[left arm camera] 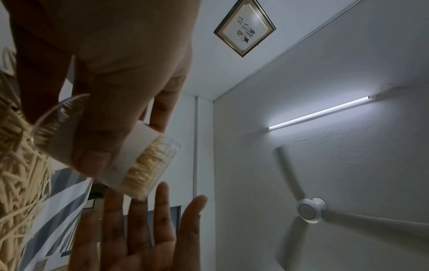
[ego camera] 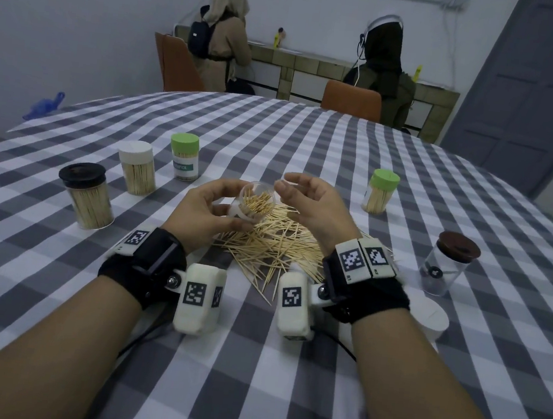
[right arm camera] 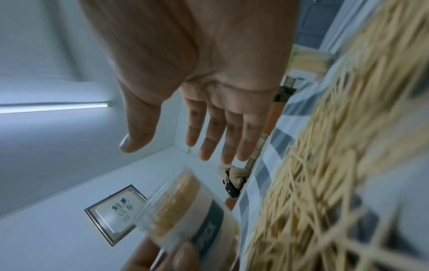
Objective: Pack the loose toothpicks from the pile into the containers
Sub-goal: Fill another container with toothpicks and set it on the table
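The left hand (ego camera: pixel 211 207) is curled around an open clear container (ego camera: pixel 254 203) and holds it tilted above the far edge of the pile (ego camera: pixel 274 243) of loose toothpicks. The container is already quite full of toothpicks standing on end. The right hand (ego camera: pixel 310 201) is just beside the container mouth, fingers relaxed and apart, and it holds nothing that I can see.

The main risk, I think, is spilling. The container leans with its mouth open, so if the left hand tips it more, the packed toothpicks can slide out back onto the pile. Also, because it is nearly full, new toothpicks pushed in at an angle may jam across the mouth or break. The pile is tangled, so a pinch may drag extra sticks off the surface edge near the person.

Some things are hard to tell. In the right wrist view the container and pile are blurred, and its label cannot be read. The base of the container is hidden behind the left fingers in the head view. A white cap (ego camera: pixel 430 316) lies to the right of the pile, partly hidden by the right wrist; whether it belongs to this container I cannot tell. Whether a single toothpick sits between the right fingertips is too small to see.
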